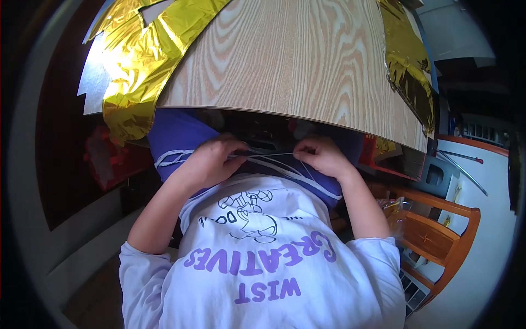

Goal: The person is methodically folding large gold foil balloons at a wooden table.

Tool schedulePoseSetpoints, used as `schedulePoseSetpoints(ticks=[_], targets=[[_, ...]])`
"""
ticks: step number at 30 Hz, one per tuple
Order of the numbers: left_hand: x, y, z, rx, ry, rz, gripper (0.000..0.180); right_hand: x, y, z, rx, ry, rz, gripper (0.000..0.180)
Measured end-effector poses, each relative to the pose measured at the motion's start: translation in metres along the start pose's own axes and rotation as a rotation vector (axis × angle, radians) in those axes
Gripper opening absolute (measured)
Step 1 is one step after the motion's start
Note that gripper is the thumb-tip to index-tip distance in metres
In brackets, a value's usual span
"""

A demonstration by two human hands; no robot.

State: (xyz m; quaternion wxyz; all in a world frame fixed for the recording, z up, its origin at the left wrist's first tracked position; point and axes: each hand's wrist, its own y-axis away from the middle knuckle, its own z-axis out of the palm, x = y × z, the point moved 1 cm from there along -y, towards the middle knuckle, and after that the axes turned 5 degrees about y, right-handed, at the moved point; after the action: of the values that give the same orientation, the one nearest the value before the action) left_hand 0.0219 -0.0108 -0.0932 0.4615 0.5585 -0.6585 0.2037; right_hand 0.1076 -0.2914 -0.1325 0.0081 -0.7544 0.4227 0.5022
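Over my lap, on purple trousers [178, 131], lies a loose bundle of thin whitish cord [293, 175], its loops reaching past both sides of my hands. My left hand [213, 160] pinches a strand between thumb and fingers. The thumb and forefinger of my right hand [324, 158] are closed on the same strand, which runs nearly straight between the two hands. One thin end hangs below the right fingers toward the bundle. Both hands are just in front of the table's near edge, above my thighs.
A wood-grain tabletop [279, 55] rises ahead of my hands. Shiny gold foil [148, 66] drapes over its left side, and another gold foil strip [408, 60] lies at the right. A wooden chair [438, 236] stands to the right. Red items [104, 159] are low at the left.
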Motion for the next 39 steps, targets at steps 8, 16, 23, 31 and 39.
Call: schedulePoseSetpoints(ticks=[8, 16, 23, 31, 39], targets=[[0.052, -0.03, 0.009, -0.019, -0.009, 0.31, 0.02, -0.067, 0.023, -0.008, 0.228, -0.067, -0.336, 0.008], [0.08, -0.032, -0.019, -0.028, 0.055, 0.387, 0.01, -0.082, 0.024, -0.01, 0.224, -0.231, -0.339, 0.021], [0.094, -0.033, -0.016, 0.061, 0.138, 0.562, 0.011, -0.103, 0.022, 0.004, -0.154, -1.1, -0.349, 0.059], [0.1, -0.026, -0.05, -0.136, 0.041, 0.284, 0.006, -0.087, 0.033, 0.003, -0.078, -0.834, -0.176, 0.017], [0.08, -0.018, -0.01, -0.17, 1.344, 0.006, 0.016, -0.086, 0.033, 0.013, 0.191, -0.487, -0.361, 0.012]])
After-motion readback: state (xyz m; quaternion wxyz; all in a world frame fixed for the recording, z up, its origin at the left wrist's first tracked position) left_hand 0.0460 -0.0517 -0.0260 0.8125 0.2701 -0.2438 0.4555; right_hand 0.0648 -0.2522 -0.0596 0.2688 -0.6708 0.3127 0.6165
